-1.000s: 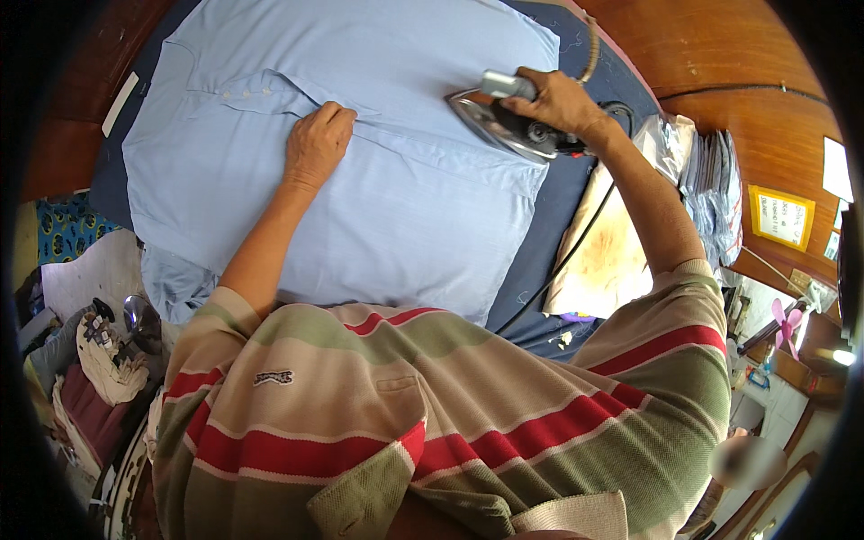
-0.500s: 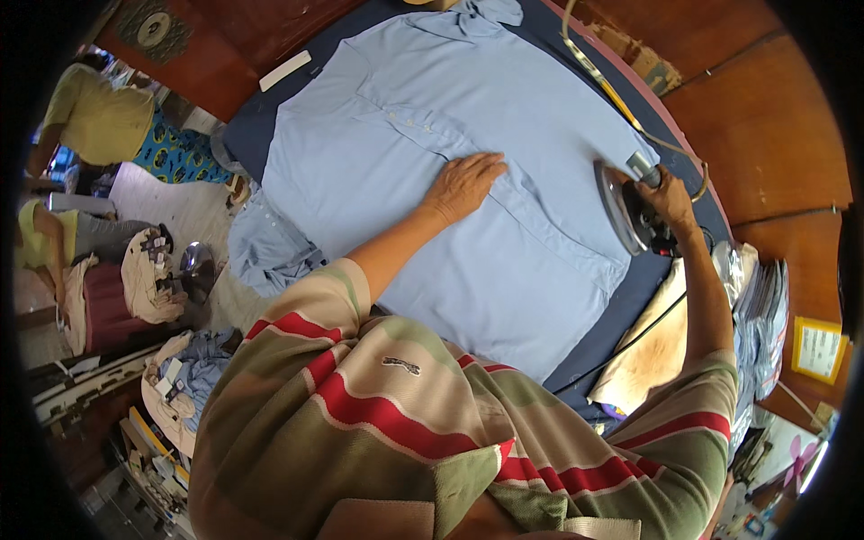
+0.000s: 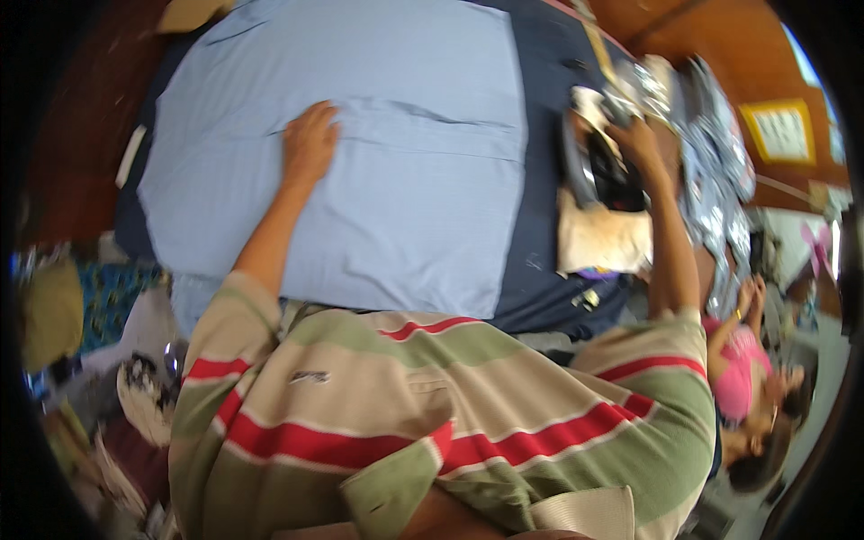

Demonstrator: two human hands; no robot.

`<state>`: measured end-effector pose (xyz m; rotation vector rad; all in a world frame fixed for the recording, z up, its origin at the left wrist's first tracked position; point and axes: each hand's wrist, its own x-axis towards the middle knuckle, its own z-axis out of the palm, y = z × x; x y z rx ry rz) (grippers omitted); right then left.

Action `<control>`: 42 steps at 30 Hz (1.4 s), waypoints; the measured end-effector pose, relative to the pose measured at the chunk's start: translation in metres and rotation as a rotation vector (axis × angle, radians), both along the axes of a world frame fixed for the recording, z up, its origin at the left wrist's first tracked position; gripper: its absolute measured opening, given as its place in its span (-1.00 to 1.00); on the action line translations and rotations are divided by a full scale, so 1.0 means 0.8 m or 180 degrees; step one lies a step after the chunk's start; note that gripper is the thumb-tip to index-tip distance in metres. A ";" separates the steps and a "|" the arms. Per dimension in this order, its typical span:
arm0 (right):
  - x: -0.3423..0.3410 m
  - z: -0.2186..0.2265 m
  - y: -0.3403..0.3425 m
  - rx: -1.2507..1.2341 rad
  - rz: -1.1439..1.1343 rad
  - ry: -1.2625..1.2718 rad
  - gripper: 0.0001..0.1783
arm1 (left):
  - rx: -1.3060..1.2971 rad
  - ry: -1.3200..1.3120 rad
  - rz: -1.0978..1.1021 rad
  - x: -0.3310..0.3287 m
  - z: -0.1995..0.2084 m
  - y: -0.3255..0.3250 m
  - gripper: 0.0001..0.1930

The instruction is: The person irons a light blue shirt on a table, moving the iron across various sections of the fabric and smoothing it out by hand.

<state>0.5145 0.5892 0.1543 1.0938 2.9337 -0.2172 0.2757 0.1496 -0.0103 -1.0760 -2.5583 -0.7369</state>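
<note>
A light blue shirt [image 3: 405,216] lies spread over the dark blue ironing table [image 3: 549,54]. My left hand [image 3: 310,144] rests on it, palm down with the fingers laid on the cloth beside the long placket. To the right of the shirt, my right hand [image 3: 637,144] is closed round the grey handle of an iron [image 3: 580,166]. The iron is over a folded beige cloth [image 3: 598,238], tilted with its metal edge toward the shirt. Motion blur hides whether its base touches the cloth.
Folded blue garments [image 3: 711,153] are stacked beyond my right hand. A cord or hose [image 3: 594,45] runs down from the top right. A white strip [image 3: 131,157] lies at the table's left edge. One person in pink [image 3: 742,360] is at the lower right.
The iron has moved off the shirt's right side to over the beige cloth, carried by my right hand. My left hand stays on the shirt. The whole view has turned toward the right.
</note>
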 end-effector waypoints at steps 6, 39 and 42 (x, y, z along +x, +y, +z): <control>0.085 -0.038 0.101 -0.0523 -0.0177 0.0777 -0.47 | 0.0187 0.0082 -0.0206 0.001 0.005 0.001 -0.72; -0.048 -0.081 -0.130 0.1393 0.0913 0.0290 -0.40 | -0.1828 -0.0319 0.0597 -0.184 0.039 -0.255 -0.18; 0.024 -0.034 -0.048 0.2509 -0.0254 0.0265 -0.27 | -0.1586 -0.0318 0.0870 -0.143 0.034 -0.252 -0.24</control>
